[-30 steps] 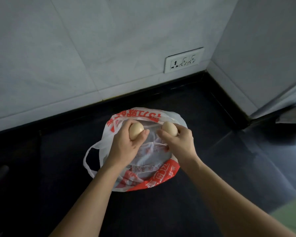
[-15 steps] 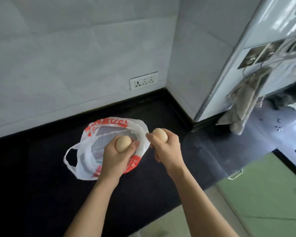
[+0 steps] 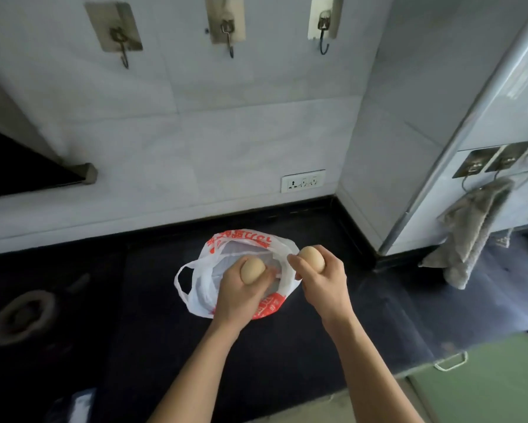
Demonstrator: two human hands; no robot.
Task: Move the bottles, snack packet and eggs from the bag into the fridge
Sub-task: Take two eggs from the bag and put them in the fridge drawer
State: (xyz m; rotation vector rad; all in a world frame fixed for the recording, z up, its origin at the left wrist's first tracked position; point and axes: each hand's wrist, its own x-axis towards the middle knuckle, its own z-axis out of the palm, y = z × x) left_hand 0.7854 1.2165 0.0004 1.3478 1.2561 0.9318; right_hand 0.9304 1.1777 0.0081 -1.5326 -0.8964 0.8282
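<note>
A white plastic bag with red print [image 3: 201, 288] lies open on the black counter [image 3: 317, 340]. My left hand [image 3: 241, 297] is raised above the bag's mouth, holding a tan egg [image 3: 252, 270]. My right hand [image 3: 324, 282] is just right of the bag, holding a second tan egg [image 3: 311, 258]. What is inside the bag is hidden by my hands and the plastic. The side of the white fridge [image 3: 482, 123] stands at the right.
A grey towel [image 3: 467, 233] hangs on hooks at the fridge's side. A wall socket [image 3: 303, 181] and three wall hooks [image 3: 226, 25] are on the tiled wall. A stove burner ring [image 3: 21, 315] sits at the left, and green cabinet fronts [image 3: 485, 386] lie below right.
The view has tilted up and the hooks have come into sight. Both hands have risen with their eggs and drawn away from the bag, the right one toward the fridge side.
</note>
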